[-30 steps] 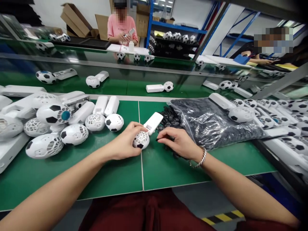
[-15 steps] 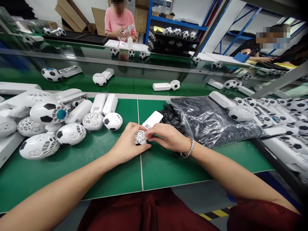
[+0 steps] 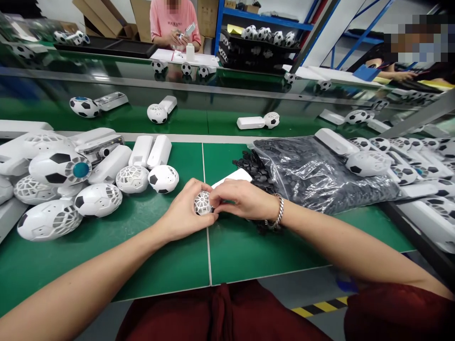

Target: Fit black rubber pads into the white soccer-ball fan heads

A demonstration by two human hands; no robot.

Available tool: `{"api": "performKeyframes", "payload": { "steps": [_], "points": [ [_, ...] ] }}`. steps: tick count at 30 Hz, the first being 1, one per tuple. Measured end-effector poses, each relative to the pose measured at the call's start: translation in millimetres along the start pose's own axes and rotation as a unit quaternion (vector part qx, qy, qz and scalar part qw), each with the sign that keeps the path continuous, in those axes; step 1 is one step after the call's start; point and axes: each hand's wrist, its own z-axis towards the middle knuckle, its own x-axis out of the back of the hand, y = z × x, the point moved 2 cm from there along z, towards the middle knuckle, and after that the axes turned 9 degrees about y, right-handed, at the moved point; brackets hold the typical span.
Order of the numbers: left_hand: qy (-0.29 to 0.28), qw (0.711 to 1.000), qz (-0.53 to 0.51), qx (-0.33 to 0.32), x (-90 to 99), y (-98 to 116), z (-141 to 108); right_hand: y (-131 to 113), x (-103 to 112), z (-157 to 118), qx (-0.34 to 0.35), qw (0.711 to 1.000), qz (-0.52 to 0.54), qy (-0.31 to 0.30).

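Note:
My left hand [image 3: 186, 206] is wrapped round the white, soccer-ball-shaped head of a device [image 3: 202, 203], its web-like openwork facing me. The device's white handle [image 3: 236, 176] points away to the right, partly behind my right hand [image 3: 236, 199]. My right fingers are pinched together at the right side of the ball; whatever lies between them is hidden. Just beyond that hand, loose black pieces [image 3: 254, 166] spill from a clear plastic bag [image 3: 298, 175] filled with more of them.
Several similar ball devices [image 3: 97, 200] are heaped on the left of the green bench [image 3: 159, 265]. More lie in a black tray [image 3: 417, 237] at the right. Behind the bench, a conveyor belt [image 3: 199, 124] carries spaced devices. Two people work across it.
The held device's handle has swung lower and further right, and my right fingers have closed in at the ball's side. Devices on the belt have travelled right. The view has shifted slightly.

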Motion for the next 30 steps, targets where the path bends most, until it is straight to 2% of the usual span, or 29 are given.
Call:
{"api": "performKeyframes", "payload": {
  "steps": [3,6,11,14,18,20,22,24,26,28,30],
  "points": [
    [-0.008,1.0,-0.003,0.001,0.3,-1,1,-1,3,5,-0.007,0.999,-0.018,-0.04],
    [-0.018,1.0,-0.011,0.006,0.6,-1,1,0,3,5,-0.018,0.998,-0.006,-0.054],
    [-0.027,0.999,-0.015,0.007,0.6,-2,3,4,0,3,-0.039,0.997,0.053,-0.029],
    [-0.012,1.0,0.007,-0.002,-1.2,-5,3,10,-2,7,-0.054,0.996,0.066,-0.009],
    [0.028,1.0,0.001,-0.007,-4.5,-5,-3,17,0,8,-0.052,0.999,0.008,0.002],
    [0.031,0.999,-0.035,0.023,-3.4,0,-4,21,6,8,-0.054,0.998,-0.041,-0.006],
    [0.019,0.995,-0.065,0.074,3.1,10,1,26,17,11,-0.044,0.995,-0.084,-0.044],
    [0.01,0.992,-0.078,0.101,17.3,23,16,33,33,19,-0.036,0.99,-0.104,-0.093],
    [0.021,0.993,-0.084,0.076,39.2,33,43,46,53,34,-0.057,0.987,-0.105,-0.104],
    [0.036,0.996,-0.081,0.032,63.8,33,80,67,72,51,-0.131,0.982,-0.112,-0.074],
    [0.03,0.999,-0.017,0.015,84.8,19,122,96,87,67,-0.248,0.957,-0.143,-0.046]
  ]
}}
